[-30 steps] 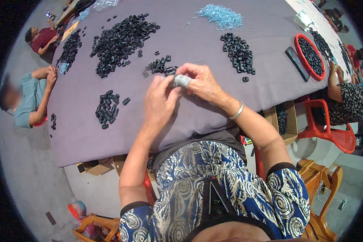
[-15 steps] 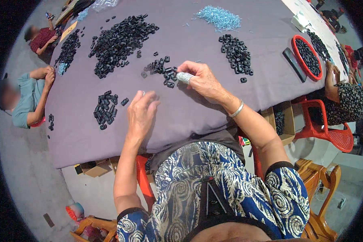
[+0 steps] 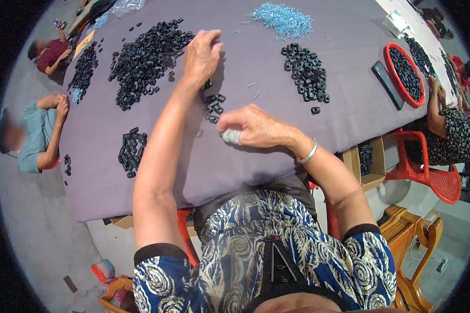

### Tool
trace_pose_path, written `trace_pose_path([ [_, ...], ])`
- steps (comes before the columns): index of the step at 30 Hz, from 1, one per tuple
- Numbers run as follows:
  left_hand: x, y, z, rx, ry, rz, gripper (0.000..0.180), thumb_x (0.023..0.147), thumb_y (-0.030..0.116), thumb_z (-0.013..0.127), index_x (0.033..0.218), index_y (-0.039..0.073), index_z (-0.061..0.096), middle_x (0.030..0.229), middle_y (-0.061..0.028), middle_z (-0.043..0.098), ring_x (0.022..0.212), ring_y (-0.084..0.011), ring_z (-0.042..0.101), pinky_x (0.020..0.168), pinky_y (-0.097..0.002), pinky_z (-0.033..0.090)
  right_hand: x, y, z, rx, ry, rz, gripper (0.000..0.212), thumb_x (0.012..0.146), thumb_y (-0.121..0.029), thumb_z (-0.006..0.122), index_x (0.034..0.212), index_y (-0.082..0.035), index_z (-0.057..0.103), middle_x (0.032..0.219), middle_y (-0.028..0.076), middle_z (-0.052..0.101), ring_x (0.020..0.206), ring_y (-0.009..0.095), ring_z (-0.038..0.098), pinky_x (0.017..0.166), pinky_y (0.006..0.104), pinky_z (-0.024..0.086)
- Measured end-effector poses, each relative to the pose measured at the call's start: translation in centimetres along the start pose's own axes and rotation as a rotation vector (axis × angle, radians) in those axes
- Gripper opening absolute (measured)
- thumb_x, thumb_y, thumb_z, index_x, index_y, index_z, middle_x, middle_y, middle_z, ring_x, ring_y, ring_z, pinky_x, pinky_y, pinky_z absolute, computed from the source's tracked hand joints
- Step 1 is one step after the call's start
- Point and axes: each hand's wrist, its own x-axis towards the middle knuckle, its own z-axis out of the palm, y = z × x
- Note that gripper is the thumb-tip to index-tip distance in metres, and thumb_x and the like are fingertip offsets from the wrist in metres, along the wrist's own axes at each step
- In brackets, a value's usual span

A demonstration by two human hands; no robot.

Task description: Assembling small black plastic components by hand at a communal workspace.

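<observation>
My left hand (image 3: 201, 56) is stretched far across the table, beside the right edge of a large heap of small black plastic parts (image 3: 149, 60). Its fingers are bent a little, with the thumb apart from them and nothing visible between. Closer to me, my right hand (image 3: 255, 127) has its fingers curled in to a thumb wrapped in a light grey cover. Whatever that pinch holds is hidden. A few loose black parts (image 3: 214, 107) lie just beyond its fingertips, partly behind my left forearm.
Blue-silver screws (image 3: 283, 21) are heaped at the far side. More black parts lie in a right-hand pile (image 3: 304, 73), a near-left pile (image 3: 132, 152) and a red basket (image 3: 405, 75). A black phone-like slab (image 3: 387, 85) lies beside the basket. People sit at both sides.
My left hand has moved up and away, from the near table to the large heap. My right hand has come slightly nearer to me, off the small group of black parts.
</observation>
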Motion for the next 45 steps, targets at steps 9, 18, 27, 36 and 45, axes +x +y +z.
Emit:
trace_pose_path([
  [9,4.2,-1.6,6.3,0.185,-0.048,-0.026,0.034,0.08,0.016,0.065,0.114,0.011,0.061,0.102,-0.0114,0.063,0.097,-0.0324,0.061,0.083,-0.0417,0.048,0.0,0.9,2.3,-0.122,-0.054,-0.016,0.02,0.074,-0.006,0.054,0.092,0.0,0.06,0.09,0.018,0.06,0.086,0.039,0.059,0.076,0.0465,0.047],
  [18,3.2,-2.7,5.9,0.089,-0.038,0.053,0.031,0.08,0.007,0.059,0.111,0.011,0.061,0.102,-0.0121,0.062,0.093,-0.0355,0.061,0.08,-0.0455,0.049,-0.5,4.0,4.1,-0.251,0.187,-0.334,0.022,0.072,-0.007,0.053,0.091,0.001,0.058,0.085,0.02,0.059,0.083,0.041,0.058,0.074,0.0479,0.046],
  [27,-3.3,3.2,-0.3,-0.578,-0.175,-0.41,0.032,0.081,0.008,0.068,0.111,0.004,0.062,0.085,-0.0063,0.065,0.073,-0.0132,0.06,0.065,-0.0263,0.048,0.6,1.7,0.8,-0.138,0.263,-0.104,0.018,0.077,-0.004,0.057,0.095,-0.001,0.061,0.082,0.016,0.061,0.077,0.033,0.06,0.068,0.0413,0.048],
  [36,-7.3,5.1,-2.9,-0.862,-0.19,-0.611,0.028,0.081,0.006,0.07,0.107,0.001,0.063,0.081,-0.0003,0.062,0.068,-0.006,0.054,0.061,-0.0195,0.044,0.6,1.4,-3.8,0.763,0.726,0.125,0.012,0.092,-0.007,0.052,0.097,-0.005,0.063,0.078,0.001,0.06,0.058,0.005,0.049,0.05,0.0204,0.043],
  [45,-7.2,5.0,-1.0,-0.687,-0.043,-0.499,0.026,0.08,0.008,0.066,0.105,0.001,0.065,0.09,-0.0086,0.067,0.076,-0.014,0.064,0.071,-0.0275,0.053,0.3,4.2,-5.6,0.768,0.777,0.032,0.013,0.095,-0.006,0.049,0.104,-0.003,0.057,0.091,0.005,0.059,0.072,0.007,0.053,0.06,0.0223,0.047],
])
